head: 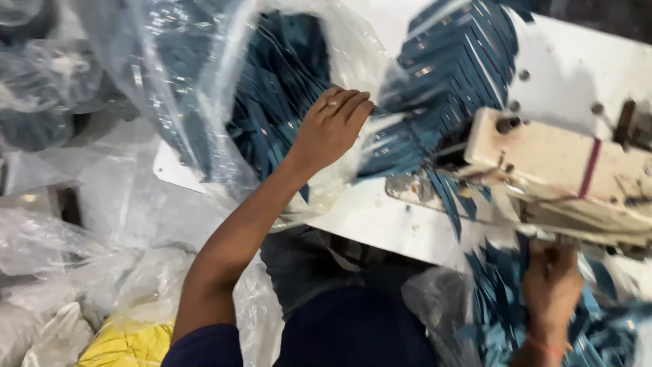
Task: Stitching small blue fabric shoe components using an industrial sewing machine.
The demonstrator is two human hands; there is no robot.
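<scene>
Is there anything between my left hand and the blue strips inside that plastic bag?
Nothing visible. The left hand sits at the mouth of the clear plastic bag, fingers already on the narrow blue fabric strips; only bag film surrounds them.

Blue fabric strips (285,88) are gripped inside the clear plastic bag (204,75) by the left hand (331,129); more strips are clutched by the right hand (551,285) under the sewing machine (564,163)

Glossy clear plastic bag (204,81) w/ matt blue cloth strips (272,88); machine (564,163) smooth painted metal.
</scene>
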